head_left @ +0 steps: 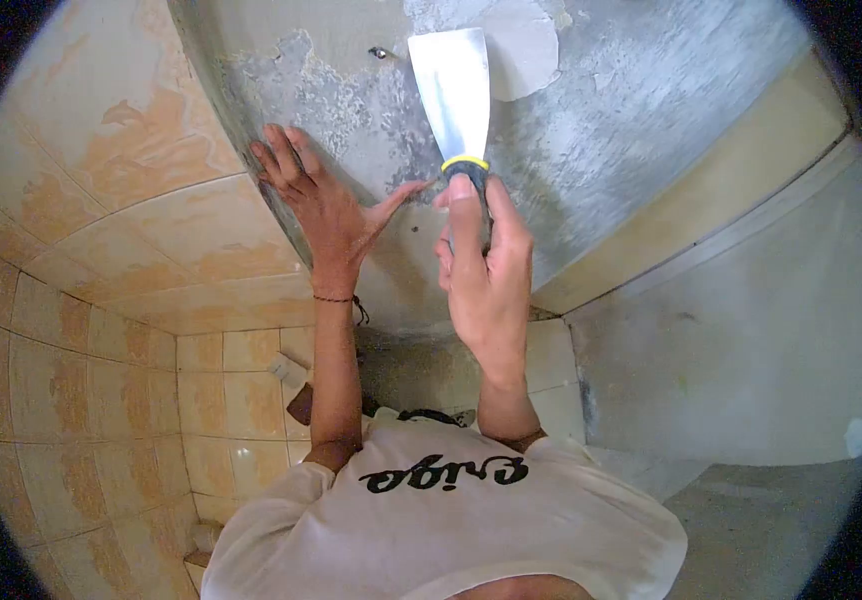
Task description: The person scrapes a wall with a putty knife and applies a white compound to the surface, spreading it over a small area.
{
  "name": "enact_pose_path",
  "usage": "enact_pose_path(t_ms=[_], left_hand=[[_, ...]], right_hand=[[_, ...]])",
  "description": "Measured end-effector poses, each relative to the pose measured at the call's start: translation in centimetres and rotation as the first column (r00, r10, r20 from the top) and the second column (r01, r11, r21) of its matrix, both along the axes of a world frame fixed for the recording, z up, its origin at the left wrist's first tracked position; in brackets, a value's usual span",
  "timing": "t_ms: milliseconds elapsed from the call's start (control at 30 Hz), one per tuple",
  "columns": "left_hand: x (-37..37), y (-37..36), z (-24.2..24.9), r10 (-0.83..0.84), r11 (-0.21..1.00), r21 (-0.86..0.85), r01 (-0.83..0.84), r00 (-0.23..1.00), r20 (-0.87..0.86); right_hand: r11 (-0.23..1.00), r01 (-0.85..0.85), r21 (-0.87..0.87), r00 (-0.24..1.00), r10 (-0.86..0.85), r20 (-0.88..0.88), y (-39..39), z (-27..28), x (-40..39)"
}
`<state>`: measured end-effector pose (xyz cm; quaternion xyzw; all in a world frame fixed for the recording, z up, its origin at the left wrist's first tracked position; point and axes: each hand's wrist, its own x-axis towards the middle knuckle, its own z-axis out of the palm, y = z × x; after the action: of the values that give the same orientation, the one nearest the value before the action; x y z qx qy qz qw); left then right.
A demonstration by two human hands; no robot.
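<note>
A putty knife (pixel 454 90) with a broad shiny blade, a yellow collar and a dark handle is in my right hand (pixel 491 270), thumb along the handle and fingers wrapped round it. Its blade points away from me and overlaps the grey plastered wall (pixel 601 130). On the left, my left hand (pixel 326 210) lies against the same wall with fingers spread and thumb out towards the knife, holding nothing. A dark cord bracelet circles that wrist. Beyond the blade, a smooth pale patch of filler (pixel 521 50) shows on the mottled surface.
A small dark hole or fitting (pixel 379 53) marks the wall left of the blade. Cream and orange tiles (pixel 101 200) line the left side. A pale yellowish strip (pixel 711 190) runs along the right edge, with another grey wall (pixel 721 340) below it.
</note>
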<state>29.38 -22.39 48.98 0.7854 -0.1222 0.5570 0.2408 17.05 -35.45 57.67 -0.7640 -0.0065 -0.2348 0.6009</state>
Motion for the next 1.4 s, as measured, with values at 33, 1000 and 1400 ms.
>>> enact_pose_path(t_ms=[33, 1000, 1400], left_hand=[[0.0, 0.0, 0.1, 0.001, 1.000, 0.001, -0.001, 1.000, -0.003], [-0.3, 0.0, 0.6, 0.018, 1.000, 0.004, -0.018, 0.999, -0.026], [0.0, 0.1, 0.5, 0.013, 1.000, 0.008, -0.013, 1.000, -0.007]], right_hand=[[1.000, 0.002, 0.003, 1.000, -0.002, -0.004, -0.2, 0.0, -0.3], [0.985, -0.047, 0.168, 0.996, 0.034, 0.081, -0.1, 1.1, -0.4], [0.997, -0.043, 0.060, 0.995, 0.037, 0.096, -1.8, 1.0, -0.8]])
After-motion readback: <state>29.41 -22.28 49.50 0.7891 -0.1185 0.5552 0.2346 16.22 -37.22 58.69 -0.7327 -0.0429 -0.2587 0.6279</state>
